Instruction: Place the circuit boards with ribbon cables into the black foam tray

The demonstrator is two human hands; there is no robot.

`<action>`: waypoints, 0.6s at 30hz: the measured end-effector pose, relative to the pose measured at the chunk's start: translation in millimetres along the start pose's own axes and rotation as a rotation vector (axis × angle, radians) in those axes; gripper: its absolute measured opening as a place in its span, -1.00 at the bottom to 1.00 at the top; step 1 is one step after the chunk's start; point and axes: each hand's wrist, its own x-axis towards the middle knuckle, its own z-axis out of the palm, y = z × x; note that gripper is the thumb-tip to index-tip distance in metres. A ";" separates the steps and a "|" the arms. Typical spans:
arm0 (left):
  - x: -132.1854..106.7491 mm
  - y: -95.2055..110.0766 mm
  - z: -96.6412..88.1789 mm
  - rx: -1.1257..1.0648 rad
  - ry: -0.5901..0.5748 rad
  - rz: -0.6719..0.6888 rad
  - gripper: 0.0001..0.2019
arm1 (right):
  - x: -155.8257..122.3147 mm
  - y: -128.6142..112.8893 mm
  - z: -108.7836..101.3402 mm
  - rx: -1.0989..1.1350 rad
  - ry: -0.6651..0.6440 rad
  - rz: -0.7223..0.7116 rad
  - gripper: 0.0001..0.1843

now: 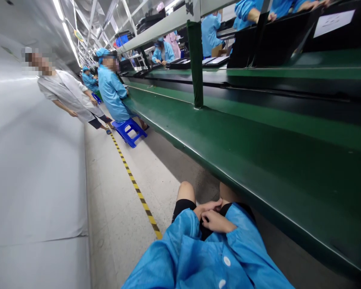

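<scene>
Both of my hands rest in my lap, over dark shorts (183, 205) and below the edge of the green workbench (243, 140). My left hand (209, 206) lies across toward my right thigh, its fingers stretched out and nothing seen in them. Just in front of it and nearer to me, my right hand (217, 221) crosses the other way with its fingers curled in, close to my left wrist. No object shows in the right hand either. Blue sleeves (246, 233) cover both forearms.
A green post (195, 64) rises from the bench. Beyond it run a dark conveyor strip (258, 90) and black panels (276, 40). A co-worker (111, 88) sits on a blue stool (129, 130); a person in white (69, 94) stands by striped floor tape (132, 176).
</scene>
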 end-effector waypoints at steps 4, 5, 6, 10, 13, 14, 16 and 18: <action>5.9 3.5 -8.4 0.053 -0.045 0.005 -0.66 | -1.7 -4.7 -3.5 0.017 -0.019 0.003 -0.69; 6.5 3.5 -9.8 0.057 -0.049 0.008 -0.65 | -2.1 -5.5 -4.1 0.022 -0.022 0.012 -0.70; 6.7 3.2 -10.6 0.059 -0.054 0.010 -0.65 | -2.6 -6.2 -4.7 0.025 -0.025 0.021 -0.70; 5.6 1.6 -8.4 0.057 -0.076 0.022 -0.69 | -4.7 -9.0 -6.7 0.041 -0.038 0.050 -0.72; 4.0 1.4 -5.4 0.041 -0.077 0.030 -0.68 | -6.5 -11.1 -8.0 0.046 -0.047 0.060 -0.73; 3.5 1.6 -4.8 0.037 -0.073 0.028 -0.68 | -7.1 -11.6 -8.3 0.045 -0.049 0.063 -0.73; 2.6 2.1 -4.2 0.032 -0.060 0.023 -0.72 | -8.0 -12.3 -8.6 0.042 -0.053 0.068 -0.73; 2.5 2.4 -3.5 0.026 -0.041 0.023 -0.74 | -8.5 -12.4 -8.8 0.039 -0.058 0.070 -0.73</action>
